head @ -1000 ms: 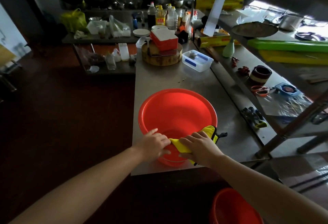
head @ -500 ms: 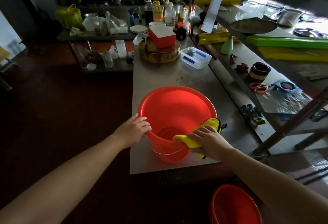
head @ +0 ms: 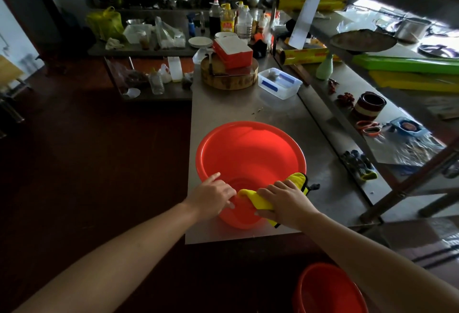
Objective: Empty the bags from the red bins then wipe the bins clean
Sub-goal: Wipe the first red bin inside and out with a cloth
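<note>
So, left to right. Left hand (head: 213, 197) is at lower centre of the frame, fingers bent over the near rim of the bin (head: 248, 153) with the index finger lying out along the edge. It's holding the rim to steady it. The bin stands on the near end of the table (head: 248, 111), dead centre of the frame, with no bags inside that I can see. My guess is the emptying is done for this one and it's wipe time.

The cloth (head: 258, 202) is draped over the near rim just right of the left hand, one end poking out further right. Right hand (head: 285, 201) sits on top, fingers clamped on the cloth and pressing it onto the rim.

Handling, just my read: the bin looks like thin plastic, so light, a bit flexy and smooth enough to skate on steel if nobody pins it. Grab it by the rim, probably the stiffest part. The cloth is soft and will bunch, so keep it folded under the palm.

Count: two red bins, the second bin (head: 327, 290) at lower right below the table and only partly in shot. One cloth, two hands.
</note>
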### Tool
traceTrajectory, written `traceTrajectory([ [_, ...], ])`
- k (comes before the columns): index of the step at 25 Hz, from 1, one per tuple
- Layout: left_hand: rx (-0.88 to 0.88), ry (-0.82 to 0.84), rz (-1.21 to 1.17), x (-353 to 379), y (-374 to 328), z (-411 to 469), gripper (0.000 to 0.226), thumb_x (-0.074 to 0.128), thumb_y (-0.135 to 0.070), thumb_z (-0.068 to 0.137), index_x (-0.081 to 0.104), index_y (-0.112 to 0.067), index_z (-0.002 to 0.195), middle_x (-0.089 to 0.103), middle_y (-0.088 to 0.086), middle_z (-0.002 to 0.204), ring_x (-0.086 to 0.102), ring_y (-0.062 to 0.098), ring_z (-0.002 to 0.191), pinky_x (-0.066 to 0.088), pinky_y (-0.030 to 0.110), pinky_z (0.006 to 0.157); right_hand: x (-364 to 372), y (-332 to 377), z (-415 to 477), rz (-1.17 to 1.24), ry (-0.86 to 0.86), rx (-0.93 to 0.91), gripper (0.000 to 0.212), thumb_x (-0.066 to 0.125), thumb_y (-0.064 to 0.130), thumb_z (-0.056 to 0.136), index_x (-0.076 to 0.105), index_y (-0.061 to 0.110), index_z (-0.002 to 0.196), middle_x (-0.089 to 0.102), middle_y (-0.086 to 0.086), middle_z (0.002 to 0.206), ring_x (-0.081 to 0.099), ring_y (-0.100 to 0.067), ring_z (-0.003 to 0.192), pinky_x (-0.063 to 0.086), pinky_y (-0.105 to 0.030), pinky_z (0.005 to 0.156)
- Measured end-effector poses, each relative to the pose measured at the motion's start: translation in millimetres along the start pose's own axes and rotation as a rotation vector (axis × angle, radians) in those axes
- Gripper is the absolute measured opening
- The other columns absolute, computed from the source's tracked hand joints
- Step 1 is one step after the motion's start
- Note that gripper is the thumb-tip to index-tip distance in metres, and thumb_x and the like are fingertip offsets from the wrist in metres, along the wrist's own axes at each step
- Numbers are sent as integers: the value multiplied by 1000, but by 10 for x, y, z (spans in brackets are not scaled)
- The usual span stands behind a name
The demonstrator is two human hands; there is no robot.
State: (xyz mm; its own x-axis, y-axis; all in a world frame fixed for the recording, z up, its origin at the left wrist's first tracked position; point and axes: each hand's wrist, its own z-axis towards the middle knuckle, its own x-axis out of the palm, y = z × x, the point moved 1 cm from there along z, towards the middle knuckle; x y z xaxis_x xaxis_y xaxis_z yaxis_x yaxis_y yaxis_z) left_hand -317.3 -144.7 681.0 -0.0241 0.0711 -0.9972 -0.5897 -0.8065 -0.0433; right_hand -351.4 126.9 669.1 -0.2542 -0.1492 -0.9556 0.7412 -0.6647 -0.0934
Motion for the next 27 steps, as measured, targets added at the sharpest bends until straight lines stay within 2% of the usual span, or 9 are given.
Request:
traceTrajectory([
  [3, 7, -58, 143, -109, 462, -141, 31, 62, -30, 94, 65, -23, 125, 67, -5, 126, 58, 16, 126, 24, 48, 118, -25, -271, -139, -4, -20, -71, 69, 33, 79, 93, 64, 27, 125, 67, 9, 107, 63, -19, 99, 47, -37, 92],
  [6, -62, 59, 183, -264, 583, -79, 39, 59, -24, 97, 56, -23, 136, 56, -4, 142, 41, 19, 142, 15, 50, 122, -20, -288, -131, 12, -15, -47, 70, 29, 80, 93, 65, 28, 124, 67, 9, 104, 63, -20, 97, 48, -38, 90],
  [9, 60, 157, 219, -252, 191, 101, 46, 58, -35, 96, 51, -21, 139, 57, -1, 139, 48, 18, 134, 16, 50, 123, -28, -50, -6, -36, -13, 19, 68, 31, 80, 92, 66, 29, 120, 67, 7, 98, 64, -22, 92, 52, -42, 83],
  [11, 37, 187, 162, -150, -40, 181, 48, 54, -44, 98, 50, -19, 139, 59, -1, 135, 53, 19, 128, 18, 48, 123, -38, 122, 66, -88, -5, 52, 66, 34, 79, 91, 66, 28, 117, 67, 6, 97, 64, -22, 88, 52, -42, 78],
  [13, -12, 176, 90, -61, -147, 223, 43, 52, -43, 100, 51, -18, 136, 61, -1, 129, 57, 19, 122, 19, 46, 123, -31, 239, 100, -96, 1, 85, 65, 37, 79, 90, 66, 26, 114, 67, 5, 97, 64, -23, 88, 51, -43, 77],
  [17, 60, 91, 44, -50, 43, 150, 33, 57, -33, 99, 61, -21, 129, 67, -3, 126, 59, 15, 121, 19, 45, 122, -42, 109, 24, -60, 23, 32, 68, 36, 81, 89, 64, 28, 120, 67, 7, 101, 65, -21, 92, 52, -42, 79],
  [20, 0, 80, 90, -178, 500, -14, 32, 61, -28, 96, 62, -31, 128, 61, -11, 135, 49, 13, 135, 11, 48, 123, -96, -201, -115, -6, 48, -68, 66, 37, 82, 89, 62, 30, 121, 63, 9, 99, 62, -19, 92, 51, -40, 84],
  [23, -59, 203, 223, -324, 601, -9, 33, 56, -28, 100, 58, -31, 132, 52, -11, 145, 32, 18, 147, -1, 52, 121, -106, -308, -164, -23, 36, -123, 65, 35, 82, 90, 64, 31, 118, 62, 10, 96, 62, -18, 90, 52, -38, 84],
  [27, 126, 226, 249, -189, 24, 113, 45, 51, -51, 97, 58, -21, 130, 64, -3, 127, 55, 17, 126, 13, 54, 123, -61, -1, -26, -95, -20, -62, 63, 38, 79, 89, 66, 28, 113, 64, 6, 92, 63, -21, 84, 53, -41, 77],
])
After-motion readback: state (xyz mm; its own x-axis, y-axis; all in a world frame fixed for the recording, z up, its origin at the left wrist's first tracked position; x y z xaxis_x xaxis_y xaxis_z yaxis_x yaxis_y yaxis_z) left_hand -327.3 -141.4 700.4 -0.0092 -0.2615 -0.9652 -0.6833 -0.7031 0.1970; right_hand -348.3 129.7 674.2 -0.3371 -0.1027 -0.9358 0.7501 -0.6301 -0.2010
